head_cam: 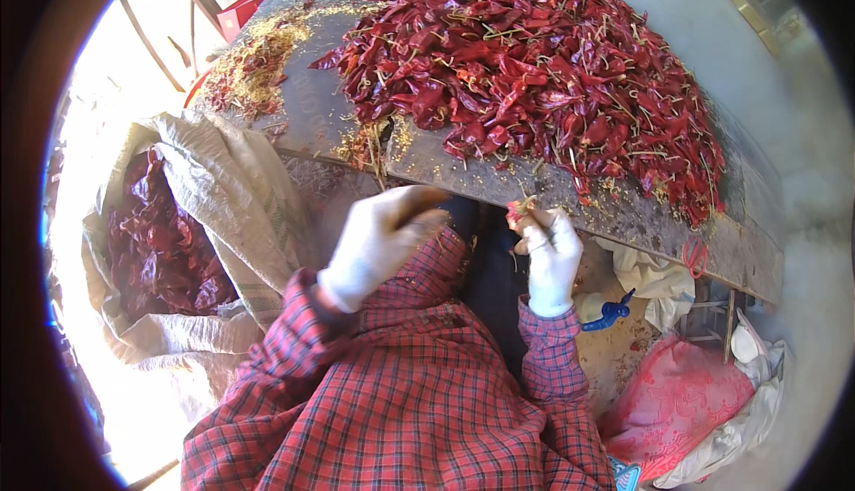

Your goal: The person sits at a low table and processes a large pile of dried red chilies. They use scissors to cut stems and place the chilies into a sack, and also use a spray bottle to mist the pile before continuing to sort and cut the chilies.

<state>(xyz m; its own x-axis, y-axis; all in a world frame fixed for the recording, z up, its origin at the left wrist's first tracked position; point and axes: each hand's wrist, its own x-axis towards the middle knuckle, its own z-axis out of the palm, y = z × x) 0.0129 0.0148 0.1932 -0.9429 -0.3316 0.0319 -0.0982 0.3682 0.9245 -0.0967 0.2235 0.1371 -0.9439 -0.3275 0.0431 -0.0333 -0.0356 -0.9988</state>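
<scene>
A large heap of dried red chili peppers (528, 70) covers much of the table (467, 170). My left hand (387, 237), in a white glove with discoloured fingertips, hovers just off the table's near edge; it is slightly blurred, fingers apart, and nothing shows in it. In my gloved right hand (551, 250) a small red and pale chili piece (520, 212) with a stem is pinched between the fingertips, close to the same edge. To the left, yellow seeds and red fragments (250, 70) lie scattered on the tabletop.
An open woven sack (234, 204) of dried chilies (163, 250) stands at left. Red-handled scissors (695, 257) hang at the table's right edge, above a pink patterned cloth (681, 397). A blue plastic object (608, 312) sits below the table. A red container (244, 10) is beyond the far left edge.
</scene>
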